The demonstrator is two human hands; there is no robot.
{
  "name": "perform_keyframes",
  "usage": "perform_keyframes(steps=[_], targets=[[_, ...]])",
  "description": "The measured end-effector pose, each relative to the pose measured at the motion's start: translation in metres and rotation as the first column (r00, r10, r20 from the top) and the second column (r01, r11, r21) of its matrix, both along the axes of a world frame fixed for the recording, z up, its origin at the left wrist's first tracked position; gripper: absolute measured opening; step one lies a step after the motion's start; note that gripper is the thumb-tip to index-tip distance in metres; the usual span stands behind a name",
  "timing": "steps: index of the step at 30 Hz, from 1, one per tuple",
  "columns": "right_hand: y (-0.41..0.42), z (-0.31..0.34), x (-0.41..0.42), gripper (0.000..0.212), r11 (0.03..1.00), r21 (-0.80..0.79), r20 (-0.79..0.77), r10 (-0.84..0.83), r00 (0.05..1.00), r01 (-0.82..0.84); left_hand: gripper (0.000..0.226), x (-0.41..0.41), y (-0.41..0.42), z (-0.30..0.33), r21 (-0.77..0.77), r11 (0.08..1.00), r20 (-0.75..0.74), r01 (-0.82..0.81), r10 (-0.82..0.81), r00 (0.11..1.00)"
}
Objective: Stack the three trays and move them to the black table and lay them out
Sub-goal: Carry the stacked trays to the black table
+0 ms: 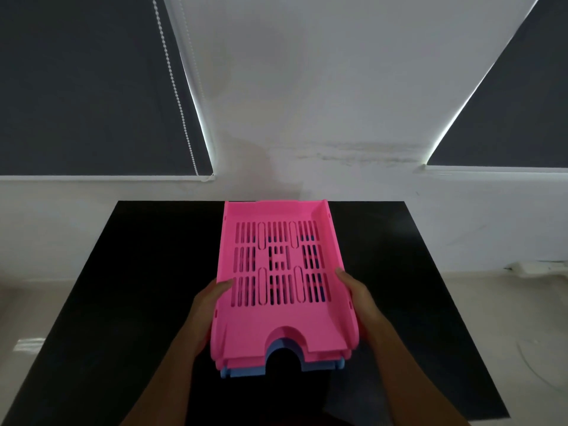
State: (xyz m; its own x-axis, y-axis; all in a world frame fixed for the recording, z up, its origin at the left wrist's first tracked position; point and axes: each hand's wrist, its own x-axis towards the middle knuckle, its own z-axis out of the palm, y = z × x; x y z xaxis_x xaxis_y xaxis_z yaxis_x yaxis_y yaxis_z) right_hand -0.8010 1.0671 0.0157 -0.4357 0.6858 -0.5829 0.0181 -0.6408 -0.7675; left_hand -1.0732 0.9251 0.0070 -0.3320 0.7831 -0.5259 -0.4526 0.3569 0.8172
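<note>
A stack of trays is held over the black table (123,287). The top pink tray (276,321) has a slotted floor and a curved notch at its near edge. Under it shows the edge of a second pink tray (325,355), and a blue tray (246,371) sits at the bottom. My left hand (206,309) grips the stack's left side, thumb over the rim. My right hand (358,299) grips the right side the same way. Whether the stack touches the table I cannot tell.
The black table runs up to a white wall (307,103) at its far edge. Dark roller blinds (86,87) hang at upper left and upper right (516,112), with a bead chain (175,87) on the left one. Pale floor (507,318) lies to the right.
</note>
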Motion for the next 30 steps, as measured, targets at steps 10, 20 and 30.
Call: perform_keyframes(steps=[10,20,30], targets=[[-0.023,0.018,-0.006,0.038,0.886,0.462,0.197,-0.056,0.979,-0.042,0.042,0.015,0.0,0.016,0.103,0.994,-0.219,-0.017,0.04,0.975],[-0.032,0.031,0.016,0.04,0.846,0.533,0.144,-0.088,0.986,-0.002,0.038,0.032,0.003,0.032,0.209,0.978,-0.259,0.011,0.044,0.965],[0.024,0.041,0.115,0.044,0.848,0.53,0.202,-0.139,0.969,0.012,0.053,0.127,0.067,0.033,0.15,0.987,-0.338,0.054,0.0,0.941]])
